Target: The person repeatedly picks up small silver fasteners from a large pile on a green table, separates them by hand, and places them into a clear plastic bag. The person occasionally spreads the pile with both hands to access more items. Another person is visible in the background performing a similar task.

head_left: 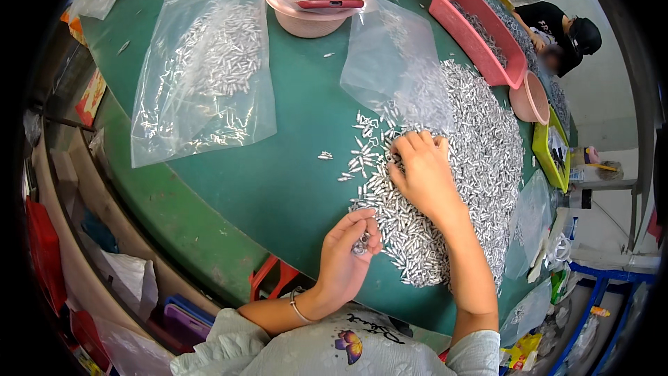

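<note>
By the green tabletop's (pixel 257 195) near edge, my left hand (pixel 348 238) clutches silver metal pieces (pixel 360 244); my right hand (pixel 426 169) touches silver bullet-shaped metal parts (pixel 480 146), grasp unclear.

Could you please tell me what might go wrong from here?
The left hand cups a few metal pieces near the table edge, so some might slip out and fall. The right hand reaches into the loose pile, so a careless sweep could scatter it. The clear bag meets the pile's far side; a tug on it might drag pieces along.
</note>
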`<state>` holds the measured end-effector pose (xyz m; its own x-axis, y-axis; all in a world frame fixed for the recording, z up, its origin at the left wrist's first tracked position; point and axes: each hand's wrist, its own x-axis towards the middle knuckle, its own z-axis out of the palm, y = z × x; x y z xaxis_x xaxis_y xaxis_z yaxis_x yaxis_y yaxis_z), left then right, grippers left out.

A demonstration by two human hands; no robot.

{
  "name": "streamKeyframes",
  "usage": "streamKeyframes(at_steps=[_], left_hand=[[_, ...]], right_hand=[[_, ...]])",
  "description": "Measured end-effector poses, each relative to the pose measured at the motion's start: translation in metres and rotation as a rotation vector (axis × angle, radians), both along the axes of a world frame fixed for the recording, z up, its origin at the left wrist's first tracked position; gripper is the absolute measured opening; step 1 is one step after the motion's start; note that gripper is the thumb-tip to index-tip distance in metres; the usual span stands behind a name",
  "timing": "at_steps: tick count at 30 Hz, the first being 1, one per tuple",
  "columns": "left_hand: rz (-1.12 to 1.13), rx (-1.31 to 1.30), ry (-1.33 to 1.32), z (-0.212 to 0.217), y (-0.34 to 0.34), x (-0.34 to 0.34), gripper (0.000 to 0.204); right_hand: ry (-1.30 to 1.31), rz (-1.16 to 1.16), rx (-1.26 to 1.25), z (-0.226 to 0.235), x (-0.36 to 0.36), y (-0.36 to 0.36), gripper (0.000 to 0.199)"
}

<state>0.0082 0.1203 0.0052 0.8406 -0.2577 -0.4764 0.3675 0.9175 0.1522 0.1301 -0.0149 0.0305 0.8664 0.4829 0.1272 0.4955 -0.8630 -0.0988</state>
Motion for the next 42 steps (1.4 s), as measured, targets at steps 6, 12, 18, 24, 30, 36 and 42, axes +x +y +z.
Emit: streamKeyframes(at_steps=[6,12,18,24,30,36,42], left_hand=[[0.014,0.052,-0.065,-0.003,0.001,0.003,0.027],[0.144,0.097,0.015,0.011,0.005,0.017,0.031],[0.008,0.022,-0.082,-0.010,0.002,0.006,0.031],[0.066,0.138,0.017,0.010,0.007,0.014,0.028],[0.009,0.111,-0.068,-0.001,0.002,0.013,0.028],[-0.037,0.017,-0.087,0.003,0.004,0.000,0.029],[0.070,0.185,-0.012,0.001,0.001,-0.009,0.028]], right_hand=[[-0.024,0.057,-0.015,0.001,0.005,0.003,0.008],[0.512,0.140,0.339,0.045,-0.026,0.016,0.010],[0.095,-0.017,0.452,-0.007,0.019,0.024,0.010],[0.292,-0.056,0.605,0.011,0.006,0.015,0.010],[0.471,-0.042,0.650,0.024,0.003,0.018,0.015],[0.100,0.210,0.309,-0.017,0.006,0.029,0.033],[0.186,0.141,0.192,0.011,-0.053,-0.016,0.033]])
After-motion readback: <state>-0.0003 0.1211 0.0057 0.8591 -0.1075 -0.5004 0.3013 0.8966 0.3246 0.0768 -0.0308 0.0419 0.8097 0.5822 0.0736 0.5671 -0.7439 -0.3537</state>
